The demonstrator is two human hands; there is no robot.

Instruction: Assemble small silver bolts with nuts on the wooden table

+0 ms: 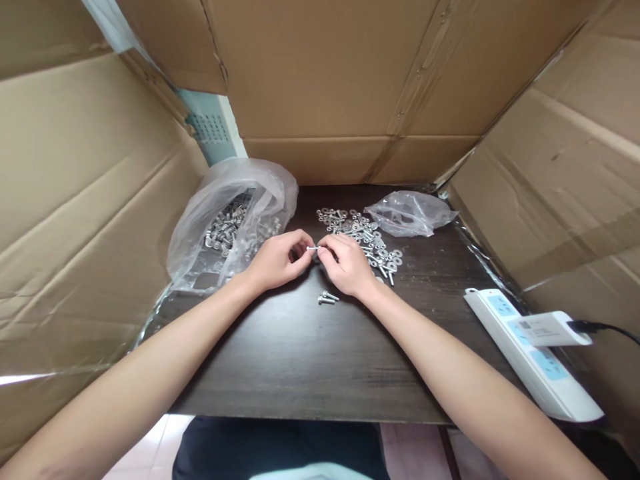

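A small silvery bolt (312, 249) is held level between both hands above the dark table. My left hand (281, 259) pinches one end of it with thumb and fingertips. At the other end, the fingers of my right hand (345, 263) are closed; whether they grip the bolt itself or a small part on it is too small to tell. Two bolts (327, 298) with parts on them lie together on the table just below my right hand. Behind and to the right of that hand spreads a loose pile of bolts, washers and nuts (367, 235), partly hidden by it.
An open clear plastic bag (187, 247) with many bolts (226, 227) stands at the left. Another crumpled plastic bag (413, 212) lies at the back right. A white power strip (537, 360) with a plugged-in adapter (553, 330) runs along the right. Cardboard walls (325, 73) enclose the table.
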